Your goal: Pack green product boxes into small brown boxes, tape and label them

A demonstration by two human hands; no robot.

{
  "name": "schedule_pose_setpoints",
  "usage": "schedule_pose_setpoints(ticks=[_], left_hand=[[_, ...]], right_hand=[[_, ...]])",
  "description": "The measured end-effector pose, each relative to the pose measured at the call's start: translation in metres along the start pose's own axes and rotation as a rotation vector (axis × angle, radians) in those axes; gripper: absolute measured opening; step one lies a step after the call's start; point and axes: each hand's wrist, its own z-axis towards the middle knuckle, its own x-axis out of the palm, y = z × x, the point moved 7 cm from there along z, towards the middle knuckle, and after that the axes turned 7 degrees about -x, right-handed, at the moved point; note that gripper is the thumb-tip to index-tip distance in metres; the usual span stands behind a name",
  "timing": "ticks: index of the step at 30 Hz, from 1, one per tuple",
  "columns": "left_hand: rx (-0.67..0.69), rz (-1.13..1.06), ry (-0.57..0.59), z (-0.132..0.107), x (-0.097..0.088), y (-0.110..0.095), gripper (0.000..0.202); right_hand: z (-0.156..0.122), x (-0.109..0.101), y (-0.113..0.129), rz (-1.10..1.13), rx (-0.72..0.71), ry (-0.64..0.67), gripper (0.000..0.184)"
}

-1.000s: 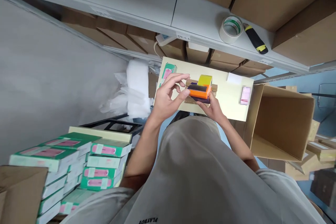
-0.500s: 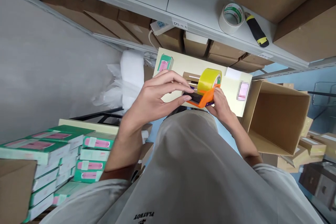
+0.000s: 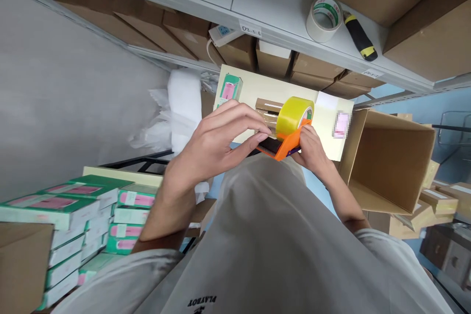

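Note:
My right hand [image 3: 314, 149] is wrapped round the right side of an orange tape dispenser [image 3: 285, 147], held above a cream tabletop [image 3: 252, 83]. A wide roll of yellowish packing tape [image 3: 292, 115] sits in the dispenser. My left hand [image 3: 224, 137] is at the dispenser's left end, thumb and forefinger pinched together on what looks like the tape's loose end. The other left fingers reach over it. Behind the tape lies a brown cardboard piece [image 3: 268, 104], partly hidden by the hand and the roll.
A green-and-pink box [image 3: 230, 89] stands at the table's left. To the right is an open carton [image 3: 390, 162]. Green boxes [image 3: 69, 206] are stacked at lower left. On the shelf [image 3: 272, 5] lie a white tape roll [image 3: 324, 19] and a black-and-yellow cutter [image 3: 360, 37].
My left thumb and forefinger, apart before, have closed together at the dispenser's left end. The dispenser has tilted and dipped slightly in my right hand.

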Motion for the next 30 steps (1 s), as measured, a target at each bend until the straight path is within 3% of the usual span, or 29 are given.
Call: schedule_pose_setpoints(ticks=[6,13,17,20,24,30], left_hand=[[-0.006,-0.015,-0.032,-0.001,-0.001,0.001,0.025],[0.044,0.051,-0.033,-0.013,0.001,-0.002,0.022],[0.036,0.090,-0.068,-0.023,0.000,-0.008,0.024],[0.001,0.082,-0.090,-0.027,0.004,-0.002,0.028],[-0.111,-0.022,-0.134,-0.033,0.018,0.037,0.036],[-0.547,-0.333,-0.185,-0.050,0.053,0.154,0.042]], right_hand=[[0.002,0.001,0.006,-0.032,-0.020,0.016,0.026],[0.011,-0.008,0.024,-0.111,-0.112,-0.087,0.019],[0.009,-0.002,0.021,-0.130,-0.072,-0.036,0.017],[0.006,0.002,0.019,-0.094,-0.036,0.019,0.015],[-0.006,0.005,0.015,-0.043,0.027,0.189,0.020],[-0.029,0.007,-0.027,-0.035,0.359,0.660,0.034]])
